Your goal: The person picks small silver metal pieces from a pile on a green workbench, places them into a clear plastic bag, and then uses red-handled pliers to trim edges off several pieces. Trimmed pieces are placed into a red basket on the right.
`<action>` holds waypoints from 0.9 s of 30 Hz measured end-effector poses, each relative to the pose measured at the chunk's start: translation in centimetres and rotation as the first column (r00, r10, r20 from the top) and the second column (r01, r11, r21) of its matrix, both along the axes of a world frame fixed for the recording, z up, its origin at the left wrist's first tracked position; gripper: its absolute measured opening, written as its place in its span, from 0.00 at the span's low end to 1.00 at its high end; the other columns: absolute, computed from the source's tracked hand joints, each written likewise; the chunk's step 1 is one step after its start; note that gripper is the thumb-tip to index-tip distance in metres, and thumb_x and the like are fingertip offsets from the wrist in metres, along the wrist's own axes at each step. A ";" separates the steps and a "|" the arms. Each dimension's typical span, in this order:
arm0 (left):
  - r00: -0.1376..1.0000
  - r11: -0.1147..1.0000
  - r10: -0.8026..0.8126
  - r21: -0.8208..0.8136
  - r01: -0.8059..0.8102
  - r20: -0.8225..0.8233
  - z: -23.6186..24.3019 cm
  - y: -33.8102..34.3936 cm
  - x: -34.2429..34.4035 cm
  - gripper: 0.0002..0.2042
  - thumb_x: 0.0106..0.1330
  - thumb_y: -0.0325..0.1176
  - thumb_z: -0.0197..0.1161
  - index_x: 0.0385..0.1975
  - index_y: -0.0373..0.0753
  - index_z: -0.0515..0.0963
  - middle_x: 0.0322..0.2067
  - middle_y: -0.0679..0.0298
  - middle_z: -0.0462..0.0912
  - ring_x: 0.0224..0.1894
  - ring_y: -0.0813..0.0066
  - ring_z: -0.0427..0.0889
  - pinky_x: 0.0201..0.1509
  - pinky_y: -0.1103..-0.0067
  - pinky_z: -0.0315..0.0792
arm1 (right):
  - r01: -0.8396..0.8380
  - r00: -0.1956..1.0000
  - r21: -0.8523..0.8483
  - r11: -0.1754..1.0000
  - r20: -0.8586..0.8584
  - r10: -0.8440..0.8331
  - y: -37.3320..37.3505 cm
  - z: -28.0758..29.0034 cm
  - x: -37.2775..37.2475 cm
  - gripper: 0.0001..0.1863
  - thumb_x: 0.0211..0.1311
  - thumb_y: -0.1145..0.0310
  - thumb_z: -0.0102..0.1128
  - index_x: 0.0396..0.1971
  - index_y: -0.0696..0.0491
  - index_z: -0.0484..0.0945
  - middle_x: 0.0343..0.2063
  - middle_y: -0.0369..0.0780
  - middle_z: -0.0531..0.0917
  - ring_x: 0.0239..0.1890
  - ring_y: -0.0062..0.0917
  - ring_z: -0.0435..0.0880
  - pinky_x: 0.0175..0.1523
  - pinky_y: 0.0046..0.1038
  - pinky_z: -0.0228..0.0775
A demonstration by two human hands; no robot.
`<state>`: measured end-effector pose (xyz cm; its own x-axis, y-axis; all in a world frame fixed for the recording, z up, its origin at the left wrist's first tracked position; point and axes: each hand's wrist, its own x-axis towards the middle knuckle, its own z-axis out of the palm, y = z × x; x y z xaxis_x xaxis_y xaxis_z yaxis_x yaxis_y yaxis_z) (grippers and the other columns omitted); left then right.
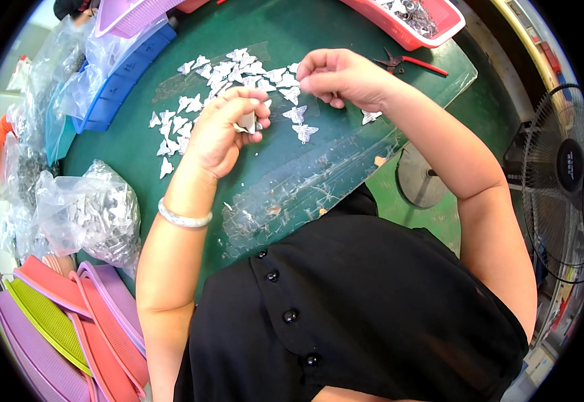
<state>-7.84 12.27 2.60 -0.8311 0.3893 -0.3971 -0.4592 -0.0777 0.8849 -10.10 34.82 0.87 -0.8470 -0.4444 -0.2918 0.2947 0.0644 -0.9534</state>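
Observation:
My left hand [228, 130] has its fingers curled round a small pale piece [245, 122] over the green table [272, 201]. My right hand [335, 84] hovers at the upper middle with thumb and fingers curled toward each other; whatever they may hold is too hidden to make out. Many small silver-white winged pieces [221, 70] lie spread beyond and left of my hands. Two of them [304, 133] lie below my right hand, and another [370, 117] lies near the table's edge, partly behind my right arm.
Red-handled cutters [419, 63] and a red bin of metal parts [432, 30] are at upper right. Left are a blue bin [107, 97], bagged pieces [97, 218] and stacked coloured baskets [57, 301]. A fan [560, 174] stands at far right.

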 end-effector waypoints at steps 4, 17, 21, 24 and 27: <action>0.913 0.878 -0.254 -0.472 0.079 -0.319 -1.6 1.5 1.0 0.05 0.53 0.30 0.62 0.27 0.38 0.75 0.21 0.75 0.73 0.24 0.87 0.69 0.26 0.87 0.64 | -0.006 0.759 0.574 0.819 -0.530 0.377 -1.0 -0.5 0.4 0.13 0.43 0.69 0.63 0.31 0.56 0.77 0.17 0.35 0.70 0.20 0.20 0.70 0.26 0.25 0.63; 0.689 0.529 -0.553 -0.836 -0.145 -0.469 -2.2 4.6 3.4 0.11 0.48 0.35 0.65 0.26 0.37 0.74 0.25 0.58 0.77 0.31 0.60 0.77 0.33 0.69 0.70 | -0.124 0.841 0.619 0.775 -0.349 0.413 -0.7 0.2 0.4 0.10 0.43 0.70 0.60 0.19 0.57 0.68 0.15 0.36 0.71 0.20 0.20 0.68 0.25 0.24 0.61; 0.693 0.572 -0.527 -0.808 -0.138 -0.492 -2.4 4.4 2.8 0.12 0.45 0.34 0.66 0.23 0.35 0.72 0.21 0.59 0.74 0.25 0.65 0.75 0.29 0.73 0.69 | -0.039 0.998 -0.053 0.998 -0.042 0.037 0.9 -0.9 -0.7 0.07 0.47 0.74 0.57 0.19 0.52 0.66 0.22 0.33 0.73 0.21 0.15 0.68 0.22 0.18 0.58; 0.706 0.576 -0.525 -0.809 -0.118 -0.476 -2.2 4.3 2.9 0.12 0.45 0.34 0.66 0.21 0.34 0.72 0.22 0.58 0.73 0.25 0.66 0.75 0.29 0.73 0.69 | 0.126 0.986 -0.462 0.878 0.154 -0.061 2.0 -0.7 -1.5 0.03 0.53 0.75 0.52 0.25 0.53 0.68 0.25 0.37 0.74 0.20 0.16 0.70 0.18 0.15 0.58; 0.690 0.596 -0.526 -0.794 -0.117 -0.497 -2.2 4.3 2.9 0.11 0.44 0.32 0.65 0.20 0.34 0.70 0.22 0.58 0.73 0.25 0.65 0.74 0.29 0.74 0.68 | 0.200 0.977 -0.432 0.879 0.154 -0.147 1.7 -0.2 -1.5 0.01 0.55 0.73 0.51 0.27 0.54 0.70 0.25 0.37 0.74 0.19 0.16 0.70 0.16 0.14 0.57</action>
